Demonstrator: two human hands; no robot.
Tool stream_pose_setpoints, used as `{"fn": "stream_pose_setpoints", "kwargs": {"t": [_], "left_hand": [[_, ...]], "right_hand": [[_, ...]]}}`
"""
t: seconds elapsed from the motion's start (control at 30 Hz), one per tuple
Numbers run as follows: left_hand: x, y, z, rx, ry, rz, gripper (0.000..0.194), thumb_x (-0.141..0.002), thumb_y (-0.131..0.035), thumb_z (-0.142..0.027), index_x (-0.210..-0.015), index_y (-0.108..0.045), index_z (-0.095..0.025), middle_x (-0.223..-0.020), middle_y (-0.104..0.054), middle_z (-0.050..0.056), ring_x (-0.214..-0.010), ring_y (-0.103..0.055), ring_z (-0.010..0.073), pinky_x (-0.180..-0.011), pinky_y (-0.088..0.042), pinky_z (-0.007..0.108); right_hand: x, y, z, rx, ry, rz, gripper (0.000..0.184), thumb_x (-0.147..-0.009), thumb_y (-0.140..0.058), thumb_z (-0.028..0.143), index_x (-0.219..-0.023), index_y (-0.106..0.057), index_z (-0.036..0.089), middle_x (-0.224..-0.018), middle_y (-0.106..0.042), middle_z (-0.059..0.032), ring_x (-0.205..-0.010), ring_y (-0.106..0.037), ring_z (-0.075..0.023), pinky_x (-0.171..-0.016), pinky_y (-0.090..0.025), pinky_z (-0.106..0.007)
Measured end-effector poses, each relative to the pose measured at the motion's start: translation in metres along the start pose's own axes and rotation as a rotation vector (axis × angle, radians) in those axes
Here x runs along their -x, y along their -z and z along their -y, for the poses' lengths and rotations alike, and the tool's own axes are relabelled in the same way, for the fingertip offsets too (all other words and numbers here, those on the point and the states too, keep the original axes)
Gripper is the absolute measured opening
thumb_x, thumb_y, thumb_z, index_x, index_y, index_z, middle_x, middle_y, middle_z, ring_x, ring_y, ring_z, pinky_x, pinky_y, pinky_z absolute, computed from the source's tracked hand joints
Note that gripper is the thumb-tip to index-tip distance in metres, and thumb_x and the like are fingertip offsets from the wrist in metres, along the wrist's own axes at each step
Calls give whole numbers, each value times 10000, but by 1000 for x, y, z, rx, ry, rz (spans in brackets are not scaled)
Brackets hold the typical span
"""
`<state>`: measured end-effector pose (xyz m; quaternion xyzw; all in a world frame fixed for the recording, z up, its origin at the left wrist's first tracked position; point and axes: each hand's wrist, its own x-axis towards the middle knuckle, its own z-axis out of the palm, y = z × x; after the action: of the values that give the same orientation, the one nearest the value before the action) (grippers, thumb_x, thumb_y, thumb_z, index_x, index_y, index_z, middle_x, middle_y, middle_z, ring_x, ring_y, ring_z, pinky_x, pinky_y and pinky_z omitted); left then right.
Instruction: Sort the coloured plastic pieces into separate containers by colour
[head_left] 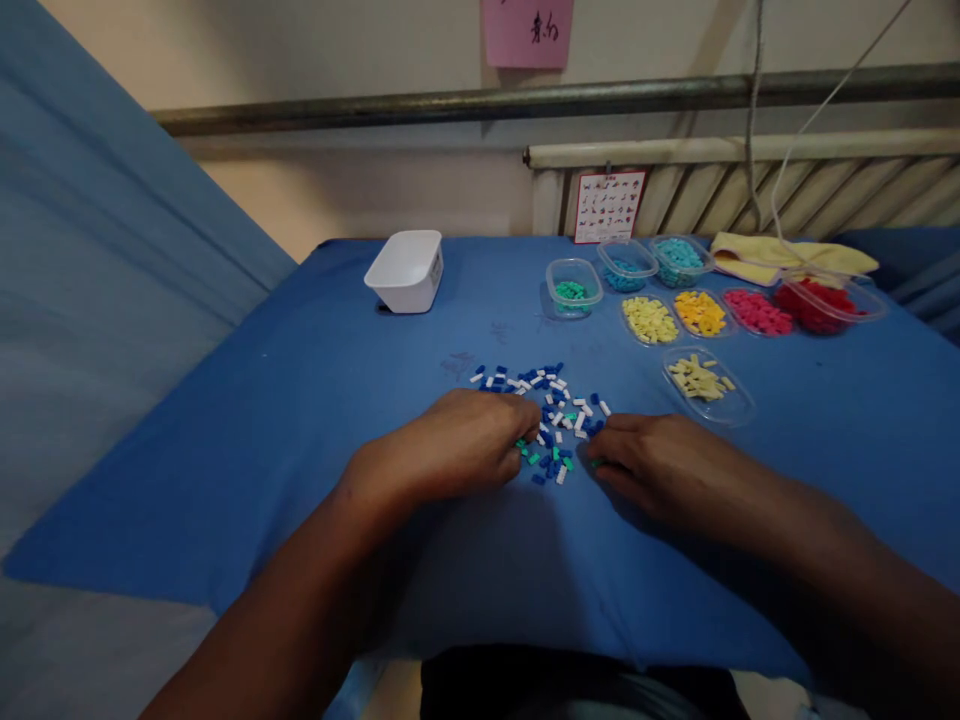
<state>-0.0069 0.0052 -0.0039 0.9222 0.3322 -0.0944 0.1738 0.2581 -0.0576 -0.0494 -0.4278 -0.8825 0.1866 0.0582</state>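
Small building bricks (558,420) in dark blue, white and green lie in a loose pile at the middle of the cloth. My left hand (476,440) is at the pile's left side, its fingers curled down among the bricks. Whatever its fingertips hold is hidden. To the right of the pile, my right hand (649,455) has thumb and fingers pinched together close to the cloth. A bit of a green brick (597,462) shows at its fingertips.
A white plastic tub (405,272) stands at the back left. At the right are clear containers of green (571,290), blue, turquoise, yellow, orange, pink and red pieces, plus pale yellow ones (699,378). A yellow cloth (787,258) lies behind them; a picture card (609,206) stands at the wall.
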Motion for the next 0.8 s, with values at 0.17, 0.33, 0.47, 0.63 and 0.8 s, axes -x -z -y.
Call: {"fn": "stream_pose_setpoints", "kwargs": {"t": [0.17,0.33,0.47,0.63,0.8], "left_hand": [[4,4,2,3,18,-9,91,-916,-581,-148,-915,-641,-216,-959,-719,28,-779,-621,192,-690,-387,311],[0,-3,0,-3,-65,-53,76,-936,-632,-146,-924,-672,-210,-967,-727,27,-814,-644,199,-717,-419,314],[-5,-10,-2,-58,-139,-59,121,-991,-622,-153,-951,-724,-203,-982,-730,46,-866,-664,222,-741,-445,329],[-4,-10,-2,-35,-160,-49,177,-1006,-606,-140,-990,-769,-206,-977,-746,51,-907,-690,236,-761,-461,333],[-6,-10,-2,66,-136,-80,168,-960,-614,-119,-960,-759,-205,-922,-751,58,-852,-690,241,-764,-473,341]], "right_hand": [[-1,-6,-5,43,8,19,203,-1066,-565,178,-899,-680,187,-848,-690,-44,-688,-607,-162,-656,-375,-317],[-3,-8,1,-35,42,-97,159,-1059,-599,180,-925,-682,198,-876,-700,-37,-748,-656,-169,-683,-429,-301],[-10,-17,11,-16,92,-158,131,-1042,-608,163,-941,-687,190,-893,-711,-49,-750,-657,-179,-685,-448,-307],[-14,-24,15,17,61,-85,152,-1073,-557,154,-1034,-704,167,-988,-747,-87,-818,-687,-201,-726,-474,-323],[-17,-26,14,63,31,-88,164,-1065,-550,163,-1000,-700,169,-948,-735,-83,-784,-662,-193,-708,-439,-318]]}}
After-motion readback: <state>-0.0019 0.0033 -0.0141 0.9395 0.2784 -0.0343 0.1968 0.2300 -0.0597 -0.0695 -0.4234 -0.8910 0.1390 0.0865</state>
